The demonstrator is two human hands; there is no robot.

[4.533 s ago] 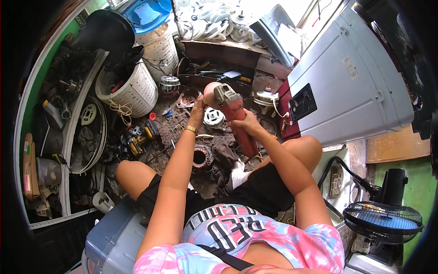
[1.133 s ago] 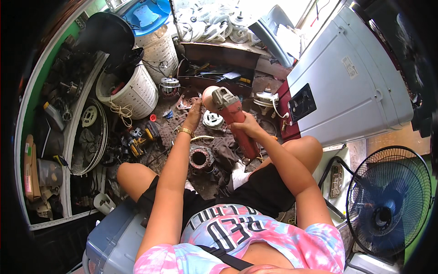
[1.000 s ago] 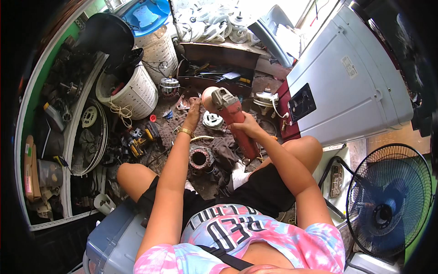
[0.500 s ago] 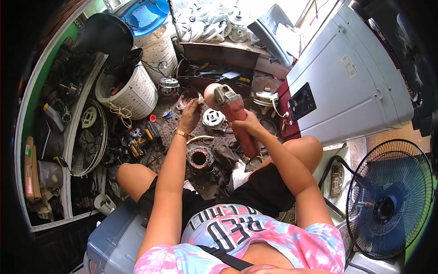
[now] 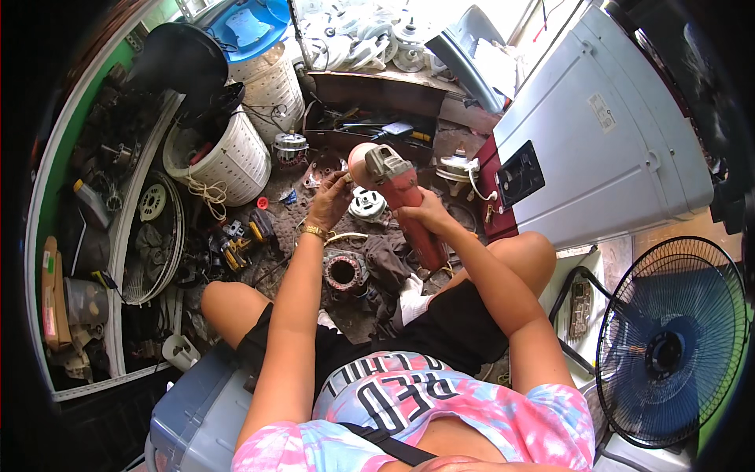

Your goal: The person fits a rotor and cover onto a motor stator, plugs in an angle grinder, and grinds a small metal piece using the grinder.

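We held the red angle grinder (image 5: 399, 200) in a closed right hand (image 5: 425, 214), left hand (image 5: 330, 200) pinching at its disc guard (image 5: 360, 161).

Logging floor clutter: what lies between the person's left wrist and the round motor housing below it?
In the head view, a pale curved cable crosses between the left hand and the motor housing.
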